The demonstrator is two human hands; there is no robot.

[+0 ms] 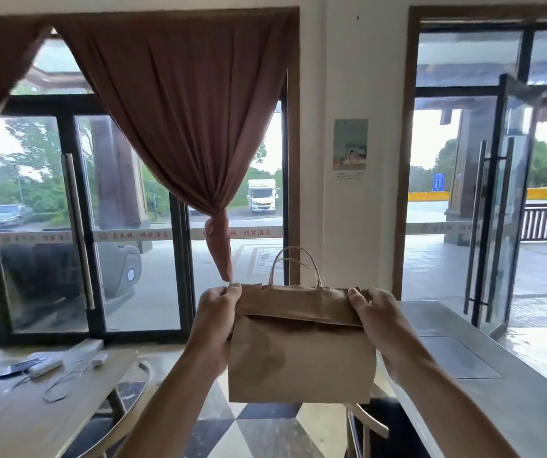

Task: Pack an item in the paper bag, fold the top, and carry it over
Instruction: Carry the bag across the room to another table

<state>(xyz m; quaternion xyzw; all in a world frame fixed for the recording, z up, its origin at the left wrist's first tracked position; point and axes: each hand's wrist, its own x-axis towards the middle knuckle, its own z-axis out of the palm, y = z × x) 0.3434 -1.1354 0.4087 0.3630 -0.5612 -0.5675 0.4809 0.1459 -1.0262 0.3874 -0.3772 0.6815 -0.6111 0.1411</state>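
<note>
While both bare forearms reach forward from the bottom of the view, the left hand (217,312) and the right hand (376,314) hold a plain brown paper bag (301,361) in the air between them, clear of any surface. The fingers (234,290) of the left hand are closed on the bag's upper left corner and those of the right hand are closed on its upper right corner, thumbs on the near face. Between the two grips the top of the bag is folded over toward the person, the flap hanging down across the front. Just above and beyond the fingers, two twisted paper handles (295,266) stand up from the fold. Below and left of the left hand lies a light wooden table (34,414) carrying white devices and a thin looped cable (64,385). Below and right of the right hand runs a long pale grey table (496,391). Under the bag the floor (258,428) is tiled in dark and light diamonds. Beyond the fingers, a knotted reddish-brown curtain (183,120) hangs before dark-framed glass doors, and further right an open glass door (503,206) shows a wet forecourt. A white truck (262,196) stands far outside.
</note>
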